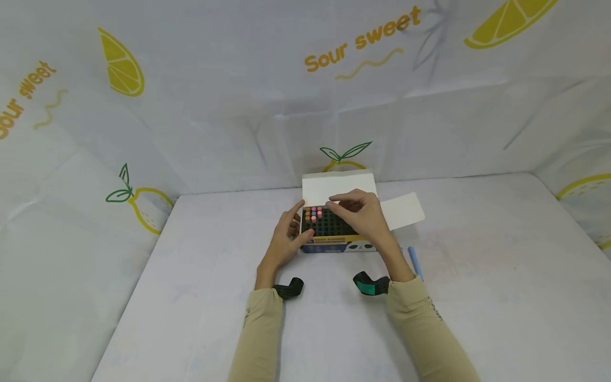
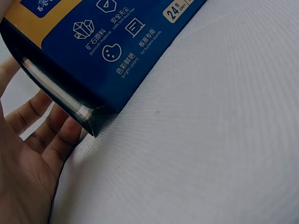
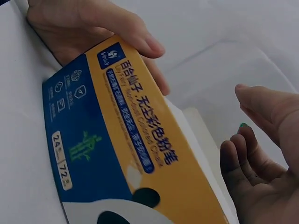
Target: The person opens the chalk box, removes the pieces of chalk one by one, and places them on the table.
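Note:
A blue and yellow box of coloured chalk [image 1: 329, 245] lies with its white lid raised, panda print on the front. Its dark tray of holes [image 1: 334, 225] holds several orange, pink and blue chalks [image 1: 313, 213] at the left end. My left hand [image 1: 286, 239] grips that end, thumb at the front edge and fingers behind; in the left wrist view, the fingers [image 2: 42, 121] lie by the box's side. Above the tray, my right hand [image 1: 358, 212] has curled fingers. A small green chalk tip [image 3: 242, 125] shows at those fingers, the rest hidden by them.
The white lid [image 1: 334, 188] stands up at the back, and a white side flap [image 1: 404, 210] sticks out to the right. A blue stick [image 1: 416, 262] lies on the white table beside my right forearm. Behind stands a lemon-printed cloth [image 1: 267, 148].

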### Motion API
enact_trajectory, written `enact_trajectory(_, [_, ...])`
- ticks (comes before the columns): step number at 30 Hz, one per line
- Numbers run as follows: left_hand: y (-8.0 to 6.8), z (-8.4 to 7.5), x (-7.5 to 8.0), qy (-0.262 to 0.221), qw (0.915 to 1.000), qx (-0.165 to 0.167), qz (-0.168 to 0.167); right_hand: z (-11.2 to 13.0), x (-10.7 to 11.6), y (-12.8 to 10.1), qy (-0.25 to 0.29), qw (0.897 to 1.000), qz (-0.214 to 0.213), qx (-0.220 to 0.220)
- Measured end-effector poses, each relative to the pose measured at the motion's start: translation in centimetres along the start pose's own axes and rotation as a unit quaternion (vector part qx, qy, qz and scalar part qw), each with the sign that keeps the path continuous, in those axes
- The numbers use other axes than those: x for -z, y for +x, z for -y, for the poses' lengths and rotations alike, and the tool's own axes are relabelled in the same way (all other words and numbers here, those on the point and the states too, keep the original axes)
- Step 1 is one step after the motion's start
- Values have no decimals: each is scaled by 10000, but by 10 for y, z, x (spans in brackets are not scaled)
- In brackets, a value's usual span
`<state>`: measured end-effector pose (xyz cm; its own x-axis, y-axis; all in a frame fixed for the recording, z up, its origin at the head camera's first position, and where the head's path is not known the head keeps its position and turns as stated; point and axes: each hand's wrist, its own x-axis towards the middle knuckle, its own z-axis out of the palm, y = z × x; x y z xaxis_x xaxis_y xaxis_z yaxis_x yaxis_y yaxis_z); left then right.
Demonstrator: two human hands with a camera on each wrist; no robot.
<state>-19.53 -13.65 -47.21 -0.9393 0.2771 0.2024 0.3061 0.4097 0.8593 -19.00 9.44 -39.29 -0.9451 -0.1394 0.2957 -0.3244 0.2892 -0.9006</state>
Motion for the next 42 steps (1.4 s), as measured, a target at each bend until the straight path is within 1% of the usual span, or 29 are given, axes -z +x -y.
enact_trajectory(5, [0,1,-1,11,10000,-95,-13,-7,-18,3,-186,9998,-40,40])
enact_trajectory(9, [-1,1,-1,-35,10000,-88,20,-11,-26,3,-568,9983,-49,96])
enact_trajectory(12, [0,0,-1,-58,9999,-79,34,-11,-29,3,-866,9962,-16,124])
enact_trajectory(17, [1,0,-1,-81,9998,-160,0,-9,-31,2,-1198,9927,98,93])
enact_trajectory(21, [1,0,-1,-92,9999,-122,1,-8,-32,2,-1367,9905,114,81])
enact_trajectory(27, [0,1,-1,-74,9999,-79,2,-8,-34,2,-1562,9877,17,105])
enact_trajectory(30, [0,1,-1,-95,9999,-92,14,-8,-35,2,-1589,9872,-60,93])
enact_trajectory(36, [2,-2,-1,-96,9999,-24,76,-7,-37,3,-1441,9892,-212,142])
enact_trajectory(37, [1,-7,0,-101,9999,-17,92,-7,-37,3,-1414,9895,-232,172])
enact_trajectory(38, [1,-7,0,-101,9999,-35,88,-6,-37,3,-1378,9899,-256,202])
enact_trajectory(42, [0,-5,1,-78,9999,-40,49,-6,-38,3,-975,9942,-397,223])
